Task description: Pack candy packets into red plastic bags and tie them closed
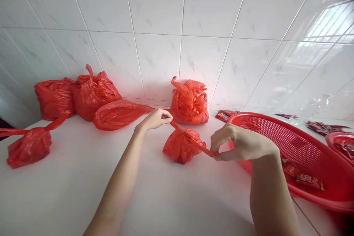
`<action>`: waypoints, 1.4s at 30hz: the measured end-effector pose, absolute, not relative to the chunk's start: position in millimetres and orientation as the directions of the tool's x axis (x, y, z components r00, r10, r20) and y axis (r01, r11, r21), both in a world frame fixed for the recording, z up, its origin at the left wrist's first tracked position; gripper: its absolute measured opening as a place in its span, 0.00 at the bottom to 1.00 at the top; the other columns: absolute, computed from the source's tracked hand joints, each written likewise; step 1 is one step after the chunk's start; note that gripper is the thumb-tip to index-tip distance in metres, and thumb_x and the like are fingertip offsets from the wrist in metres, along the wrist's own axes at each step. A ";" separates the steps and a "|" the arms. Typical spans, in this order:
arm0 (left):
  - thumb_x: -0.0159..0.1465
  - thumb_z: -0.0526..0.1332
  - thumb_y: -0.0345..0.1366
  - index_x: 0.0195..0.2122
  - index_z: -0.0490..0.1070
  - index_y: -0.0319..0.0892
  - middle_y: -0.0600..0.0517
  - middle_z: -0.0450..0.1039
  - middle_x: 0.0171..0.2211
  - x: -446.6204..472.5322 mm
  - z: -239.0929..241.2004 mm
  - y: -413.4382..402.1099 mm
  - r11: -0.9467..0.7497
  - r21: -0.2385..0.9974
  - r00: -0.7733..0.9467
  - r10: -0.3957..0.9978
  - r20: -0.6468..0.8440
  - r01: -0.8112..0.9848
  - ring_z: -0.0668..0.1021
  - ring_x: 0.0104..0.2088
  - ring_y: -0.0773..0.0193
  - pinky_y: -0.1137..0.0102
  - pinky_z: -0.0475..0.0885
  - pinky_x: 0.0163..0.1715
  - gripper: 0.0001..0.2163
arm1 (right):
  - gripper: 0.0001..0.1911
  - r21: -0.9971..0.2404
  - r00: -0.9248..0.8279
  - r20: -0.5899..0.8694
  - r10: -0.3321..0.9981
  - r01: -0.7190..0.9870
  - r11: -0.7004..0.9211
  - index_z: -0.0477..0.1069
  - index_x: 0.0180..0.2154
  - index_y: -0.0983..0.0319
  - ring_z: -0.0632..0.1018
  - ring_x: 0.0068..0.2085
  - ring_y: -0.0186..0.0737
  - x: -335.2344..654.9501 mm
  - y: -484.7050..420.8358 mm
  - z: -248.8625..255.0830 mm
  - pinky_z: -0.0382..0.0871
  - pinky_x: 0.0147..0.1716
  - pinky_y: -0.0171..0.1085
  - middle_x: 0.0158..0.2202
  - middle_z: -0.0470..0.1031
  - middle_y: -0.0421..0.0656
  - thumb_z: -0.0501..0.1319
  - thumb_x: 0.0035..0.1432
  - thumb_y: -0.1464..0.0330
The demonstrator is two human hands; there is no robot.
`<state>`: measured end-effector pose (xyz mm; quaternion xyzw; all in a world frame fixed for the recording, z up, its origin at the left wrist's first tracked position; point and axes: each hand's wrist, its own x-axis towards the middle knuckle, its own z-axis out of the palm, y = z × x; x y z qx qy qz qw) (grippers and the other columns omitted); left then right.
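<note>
A small red plastic bag [181,146] sits on the white counter [83,177] in front of me, its two handles pulled tight to either side. My left hand [156,118] pinches the left handle just above the bag. My right hand [235,143] is closed on the right handle, stretched out to the right of the bag. Both handles meet in a twist on top of the bag.
Several filled red bags stand along the tiled wall: one [190,101] behind the small bag, three at the back left [91,96], one [29,145] at the far left. A red mesh basket [309,147] with small red packets [308,180] lies at the right.
</note>
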<state>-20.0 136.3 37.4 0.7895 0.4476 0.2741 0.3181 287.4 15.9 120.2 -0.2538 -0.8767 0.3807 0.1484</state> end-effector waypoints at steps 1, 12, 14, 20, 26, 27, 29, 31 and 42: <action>0.60 0.63 0.44 0.38 0.79 0.43 0.48 0.80 0.39 -18.6 38.1 135.8 -0.402 0.744 0.445 0.882 0.158 0.534 0.79 0.39 0.57 0.64 0.73 0.42 0.12 | 0.08 -0.747 -0.832 0.059 0.551 0.330 0.578 0.82 0.32 0.56 0.80 0.31 0.39 288.2 16.4 120.6 0.75 0.34 0.39 0.31 0.82 0.40 0.64 0.54 0.73; 0.60 0.68 0.39 0.47 0.75 0.41 0.46 0.76 0.43 4.2 92.6 81.9 -0.595 0.796 0.447 0.746 0.494 0.114 0.77 0.45 0.58 0.63 0.74 0.47 0.16 | 0.09 -0.891 -0.338 0.435 0.834 -0.033 0.452 0.77 0.32 0.62 0.81 0.30 0.41 255.4 34.0 104.4 0.78 0.36 0.43 0.30 0.80 0.43 0.68 0.58 0.62; 0.59 0.69 0.40 0.48 0.75 0.41 0.47 0.75 0.42 15.3 100.2 66.5 -0.595 0.798 0.457 0.739 0.495 0.097 0.77 0.45 0.58 0.64 0.74 0.46 0.17 | 0.10 -0.884 -0.276 0.462 0.843 -0.066 0.463 0.76 0.33 0.62 0.81 0.33 0.42 243.3 34.9 100.5 0.78 0.37 0.43 0.32 0.80 0.43 0.69 0.57 0.61; 0.59 0.70 0.40 0.42 0.72 0.43 0.51 0.75 0.38 47.1 100.5 47.4 -0.607 0.782 0.425 0.751 0.505 0.143 0.77 0.39 0.64 0.69 0.73 0.42 0.13 | 0.09 -0.798 -0.223 0.587 0.779 0.002 0.602 0.78 0.34 0.60 0.78 0.39 0.40 223.9 30.8 93.1 0.75 0.41 0.42 0.34 0.78 0.43 0.68 0.58 0.61; 0.60 0.70 0.41 0.36 0.71 0.41 0.52 0.72 0.34 47.7 98.0 51.9 -0.608 0.793 0.325 0.755 0.569 0.024 0.75 0.36 0.66 0.71 0.73 0.38 0.11 | 0.11 -0.765 -0.210 0.633 0.745 -0.025 0.644 0.76 0.41 0.58 0.78 0.46 0.43 228.4 38.2 91.6 0.73 0.50 0.45 0.42 0.77 0.43 0.70 0.56 0.62; 0.59 0.70 0.40 0.34 0.70 0.41 0.53 0.71 0.33 47.0 98.5 51.9 -0.604 0.797 0.313 0.756 0.575 -0.006 0.75 0.35 0.66 0.71 0.73 0.38 0.11 | 0.15 -0.779 -0.252 0.616 0.747 -0.052 0.625 0.75 0.44 0.57 0.77 0.49 0.44 230.2 42.1 90.1 0.72 0.52 0.45 0.45 0.76 0.44 0.71 0.55 0.62; 0.58 0.71 0.39 0.31 0.70 0.41 0.54 0.69 0.32 46.2 100.0 51.0 -0.602 0.796 0.283 0.754 0.593 -0.065 0.74 0.34 0.67 0.72 0.73 0.37 0.12 | 0.26 -0.815 -0.406 0.555 0.726 -0.087 0.574 0.72 0.53 0.55 0.74 0.56 0.46 232.5 50.6 85.0 0.69 0.56 0.46 0.53 0.74 0.45 0.73 0.52 0.62; 0.57 0.72 0.38 0.30 0.70 0.40 0.54 0.68 0.31 46.1 101.4 49.9 -0.602 0.790 0.248 0.753 0.609 -0.114 0.74 0.33 0.68 0.73 0.72 0.35 0.12 | 0.34 -0.851 -0.583 0.458 0.671 -0.070 0.520 0.68 0.57 0.55 0.71 0.59 0.48 231.6 58.3 77.5 0.67 0.58 0.47 0.56 0.72 0.45 0.74 0.50 0.61; 0.56 0.73 0.35 0.30 0.71 0.40 0.53 0.70 0.32 31.1 101.9 65.6 -0.656 0.715 -0.023 0.741 0.671 -0.243 0.74 0.33 0.68 0.70 0.73 0.38 0.10 | 0.15 -0.912 -0.634 0.340 0.695 -0.043 0.407 0.70 0.31 0.62 0.68 0.31 0.33 205.3 63.0 53.9 0.66 0.34 0.35 0.29 0.67 0.37 0.66 0.59 0.57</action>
